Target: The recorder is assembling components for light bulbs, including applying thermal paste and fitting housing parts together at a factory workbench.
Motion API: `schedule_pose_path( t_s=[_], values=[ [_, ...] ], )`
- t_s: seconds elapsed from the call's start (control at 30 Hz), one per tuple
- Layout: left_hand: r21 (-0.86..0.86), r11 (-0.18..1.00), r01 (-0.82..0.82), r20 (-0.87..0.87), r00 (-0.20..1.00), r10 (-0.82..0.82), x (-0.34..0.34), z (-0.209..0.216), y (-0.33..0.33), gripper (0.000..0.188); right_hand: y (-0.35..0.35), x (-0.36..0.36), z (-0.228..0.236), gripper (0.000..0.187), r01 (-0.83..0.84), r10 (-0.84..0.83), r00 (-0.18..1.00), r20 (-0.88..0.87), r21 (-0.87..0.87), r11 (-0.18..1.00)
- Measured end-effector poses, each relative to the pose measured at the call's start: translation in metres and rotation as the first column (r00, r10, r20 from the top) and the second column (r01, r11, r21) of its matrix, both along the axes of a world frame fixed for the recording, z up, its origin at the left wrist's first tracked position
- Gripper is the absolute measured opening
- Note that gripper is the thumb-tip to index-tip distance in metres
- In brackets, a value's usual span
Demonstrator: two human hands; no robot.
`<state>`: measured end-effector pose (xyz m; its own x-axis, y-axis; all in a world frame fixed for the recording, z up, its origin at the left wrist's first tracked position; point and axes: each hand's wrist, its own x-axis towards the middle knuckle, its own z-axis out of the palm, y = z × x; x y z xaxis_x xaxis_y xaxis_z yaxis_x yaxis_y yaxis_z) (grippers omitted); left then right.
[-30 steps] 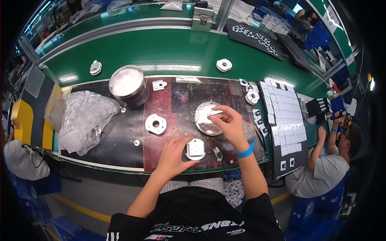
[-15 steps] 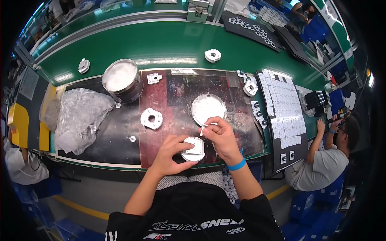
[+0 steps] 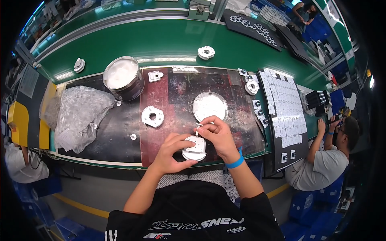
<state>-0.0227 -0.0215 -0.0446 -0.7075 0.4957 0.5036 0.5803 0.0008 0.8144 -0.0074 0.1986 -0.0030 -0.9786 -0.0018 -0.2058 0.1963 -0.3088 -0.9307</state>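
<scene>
My left hand (image 3: 171, 154) grips a white plastic housing (image 3: 194, 154) with a flat, dotted plate face, near the front edge of the table. Its thumb is along the lower rim and its fingers lie over the top. My right hand (image 3: 219, 140) pinches a small white T-shaped piece (image 3: 198, 130) between thumb and fingertips, just above the housing's far edge. Whether the piece touches the housing, I cannot tell. Beyond the right hand lies a round, shallow dish of white paste (image 3: 210, 107). A white ring-shaped part (image 3: 152, 116) rests to the left.
An open tin of white paste (image 3: 123, 78) and a clear plastic bag (image 3: 82, 118) stand at left. Small white pieces (image 3: 133, 137) lie nearby. A board of white cards (image 3: 283, 112) is at right, beside a seated person (image 3: 321, 160). White parts (image 3: 206, 52) sit on the green belt (image 3: 169, 44).
My right hand has moved slightly left, bringing the small white piece over the housing's far edge. On the green belt, the white parts have shifted left.
</scene>
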Motion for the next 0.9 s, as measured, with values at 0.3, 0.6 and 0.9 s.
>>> schedule_pose_path(
  t_s=[0.3,0.6,0.9],
  values=[
    [0.022,0.999,0.042,-0.002,0.999,-0.042,0.005,0.001,-0.001,0.057,0.011,0.009,0.013,0.017,-0.016,0.201,0.925,-0.322,0.497,0.868],
    [0.05,0.997,0.063,-0.038,0.997,-0.061,0.002,-0.001,-0.001,0.059,0.031,-0.004,0.019,0.024,-0.179,0.466,0.803,-0.371,0.596,0.783],
    [0.057,0.997,-0.051,-0.003,0.999,0.052,0.005,-0.008,-0.01,0.057,0.027,0.016,0.002,0.021,0.014,0.113,0.957,-0.268,0.432,0.902]
  ],
)
